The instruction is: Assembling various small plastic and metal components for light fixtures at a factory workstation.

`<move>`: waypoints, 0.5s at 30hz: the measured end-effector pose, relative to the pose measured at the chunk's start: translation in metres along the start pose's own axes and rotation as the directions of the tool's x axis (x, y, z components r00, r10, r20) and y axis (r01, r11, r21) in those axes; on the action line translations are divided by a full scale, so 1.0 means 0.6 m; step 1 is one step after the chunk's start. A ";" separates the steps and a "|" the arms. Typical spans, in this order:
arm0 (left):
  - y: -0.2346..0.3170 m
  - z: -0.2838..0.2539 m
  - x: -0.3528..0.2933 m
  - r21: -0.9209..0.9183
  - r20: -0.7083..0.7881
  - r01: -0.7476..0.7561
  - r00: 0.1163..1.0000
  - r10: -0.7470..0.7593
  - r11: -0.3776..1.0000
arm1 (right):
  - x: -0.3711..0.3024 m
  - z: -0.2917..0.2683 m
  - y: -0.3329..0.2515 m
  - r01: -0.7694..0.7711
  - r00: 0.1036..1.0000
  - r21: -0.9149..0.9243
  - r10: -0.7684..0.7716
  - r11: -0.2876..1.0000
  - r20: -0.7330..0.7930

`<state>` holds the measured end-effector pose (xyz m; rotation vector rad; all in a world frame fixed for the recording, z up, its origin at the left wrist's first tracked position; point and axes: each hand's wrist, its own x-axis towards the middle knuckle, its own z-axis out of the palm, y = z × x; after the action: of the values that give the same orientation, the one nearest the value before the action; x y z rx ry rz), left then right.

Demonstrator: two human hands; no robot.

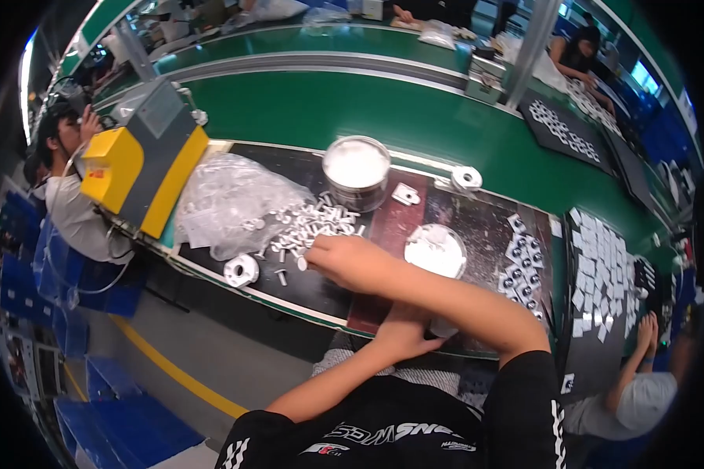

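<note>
Head view. The right hand reaches across the body to the near edge of a loose pile of small white cylindrical parts on the dark work mat. Its fingers are curled narrow, with the tips at one part at the pile's edge; a completed pinch cannot be confirmed. The left hand rests lower, at the near edge of the bench, fingers loosely bent around something small; whether it holds a part cannot be told.

Beside the pile lie a crumpled clear plastic bag, a white ring-shaped part and a round metal tin with white contents. A flat white disc lies just right of the right hand.

Progress, as a judgement: rows of small dark-and-white pieces are laid out to the right, suggesting part of the work is done. The pile remains large, so much is left.

A yellow and grey machine stands at the left end of the bench. Other people work nearby.
</note>
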<state>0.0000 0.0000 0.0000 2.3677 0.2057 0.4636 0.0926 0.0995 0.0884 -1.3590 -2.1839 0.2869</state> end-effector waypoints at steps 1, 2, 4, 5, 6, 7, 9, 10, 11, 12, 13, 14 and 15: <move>-0.003 -0.012 -0.005 0.015 -0.022 0.004 1.000 -0.003 1.000 | -0.017 -0.031 -0.009 -0.002 0.999 0.091 0.007 0.996 -0.053; 0.000 -0.030 -0.003 0.067 -0.093 -0.015 0.995 0.021 0.998 | -0.036 -0.068 -0.022 -0.064 0.992 0.085 0.073 0.994 -0.102; 0.039 0.001 0.012 -0.037 -0.070 0.046 0.996 -0.048 0.998 | -0.144 -0.138 -0.004 -0.123 0.972 0.120 0.144 0.985 -0.184; 0.031 -0.009 0.019 -0.014 -0.147 -0.039 0.989 0.036 0.999 | -0.173 -0.164 0.002 -0.277 0.930 0.157 0.306 0.948 -0.206; 0.024 -0.020 0.021 -0.018 -0.114 -0.034 0.993 0.032 0.999 | -0.199 -0.186 0.011 -0.397 0.874 0.188 0.433 0.898 -0.222; 0.027 -0.022 0.023 -0.025 -0.121 -0.027 0.992 0.024 0.999 | -0.230 -0.202 0.017 -0.531 0.788 0.209 0.569 0.821 -0.235; 0.031 -0.026 0.023 -0.038 -0.129 -0.002 0.992 -0.003 0.999 | -0.283 -0.220 0.039 -0.612 0.727 0.167 0.634 0.773 -0.264; 0.033 -0.027 0.024 -0.044 -0.125 -0.015 0.992 0.009 0.999 | -0.302 -0.223 0.045 -0.613 0.727 0.148 0.627 0.776 -0.279; 0.033 -0.027 0.023 -0.047 -0.122 -0.028 0.992 0.022 0.999 | -0.317 -0.224 0.049 -0.611 0.728 0.131 0.619 0.781 -0.294; 0.031 -0.023 0.019 -0.064 -0.111 -0.016 0.994 0.009 0.998 | -0.330 -0.221 0.055 -0.617 0.713 0.153 0.631 0.772 -0.306; 0.029 -0.020 0.019 -0.070 -0.104 -0.021 0.994 0.013 0.997 | -0.339 -0.216 0.061 -0.602 0.722 0.139 0.610 0.786 -0.327; 0.028 -0.019 0.020 -0.062 -0.130 -0.063 0.990 0.054 0.996 | -0.344 -0.214 0.066 -0.586 0.730 0.125 0.588 0.801 -0.348; 0.028 -0.018 0.020 -0.052 -0.157 -0.102 0.983 0.093 0.993 | -0.346 -0.213 0.069 -0.613 0.719 0.113 0.611 0.782 -0.331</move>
<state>0.0075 -0.0024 0.0218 2.2915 0.1443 0.6918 0.2653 -0.0769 0.1061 -1.9478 -1.3849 0.2512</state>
